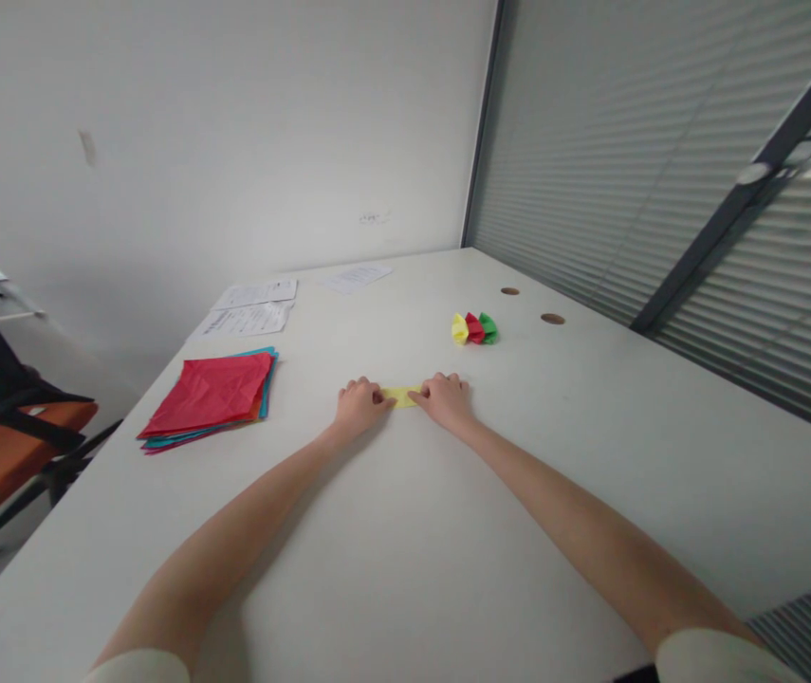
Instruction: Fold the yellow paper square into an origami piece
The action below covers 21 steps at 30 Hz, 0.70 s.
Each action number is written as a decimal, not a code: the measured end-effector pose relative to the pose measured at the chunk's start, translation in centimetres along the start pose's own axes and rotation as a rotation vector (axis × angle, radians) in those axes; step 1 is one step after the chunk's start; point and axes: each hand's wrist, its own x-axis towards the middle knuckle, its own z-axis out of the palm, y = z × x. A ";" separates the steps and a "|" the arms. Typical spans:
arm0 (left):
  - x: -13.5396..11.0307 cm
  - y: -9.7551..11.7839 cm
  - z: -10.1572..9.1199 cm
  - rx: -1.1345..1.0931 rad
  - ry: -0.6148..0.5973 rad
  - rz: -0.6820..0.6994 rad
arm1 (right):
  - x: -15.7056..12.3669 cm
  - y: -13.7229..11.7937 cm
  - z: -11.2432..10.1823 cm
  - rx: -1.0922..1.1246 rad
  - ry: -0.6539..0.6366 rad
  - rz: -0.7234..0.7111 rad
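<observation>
"Where are you looking?"

"The head view, middle of the frame: a yellow paper strip (404, 396) lies crosswise between the person's two hands, down at the white surface (391, 560)."

"And the fingers?"

"Grasping, on both sides. The left hand (362, 406) has its thumb and curled fingers on the strip's left end; the right hand (446, 400) has the right end the same way. Only the yellow middle shows between them."

"What's near them?"

"Just above and right of centre, a row of three pleated paper pieces: a yellow one (460, 329), a red one (474, 328) and a green one (488, 328), side by side and touching."

"And at the left?"

"A stack of coloured paper (207, 394), well apart from the left hand. Crumpled red is on top, with blue and orange edges peeking out underneath. Above it, toward the upper left, lie some printed sheets (254, 320)."

"Anything at the edges?"

"An orange-seated chair (17, 455) on the far left, and blinds (590, 142) across the upper right. Two round holes cut through the surface sit right of centre, near the blinds."
</observation>
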 end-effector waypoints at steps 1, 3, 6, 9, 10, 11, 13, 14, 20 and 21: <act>-0.1 -0.1 0.1 0.007 0.033 0.032 | 0.0 0.0 0.1 -0.002 0.006 -0.004; -0.3 -0.4 0.2 0.015 0.070 0.119 | -0.1 0.1 0.2 -0.003 0.017 -0.021; -0.3 -0.7 0.2 0.008 0.027 0.228 | -0.2 0.1 0.4 0.004 0.026 -0.056; -0.2 -0.9 -0.1 -0.018 -0.030 0.298 | -0.5 0.1 0.4 0.037 0.048 -0.093; -0.1 -0.9 -0.3 -0.033 -0.053 0.318 | -0.6 0.1 0.3 0.058 0.066 -0.114; 0.0 -0.9 -0.4 -0.051 -0.075 0.328 | -0.7 0.1 0.2 0.084 0.086 -0.142; 0.2 -0.9 -0.7 -0.087 -0.107 0.320 | -0.8 0.2 0.0 0.136 0.116 -0.194; 0.3 -0.9 -0.8 -0.101 -0.114 0.305 | -0.8 0.2 -0.2 0.157 0.116 -0.219; 0.4 -0.7 -1.2 -0.120 -0.099 0.271 | -0.3 0.5 -0.8 0.228 -0.024 -0.337; 0.4 -0.7 -1.3 -0.123 -0.081 0.279 | -0.2 0.5 -0.9 0.251 -0.038 -0.343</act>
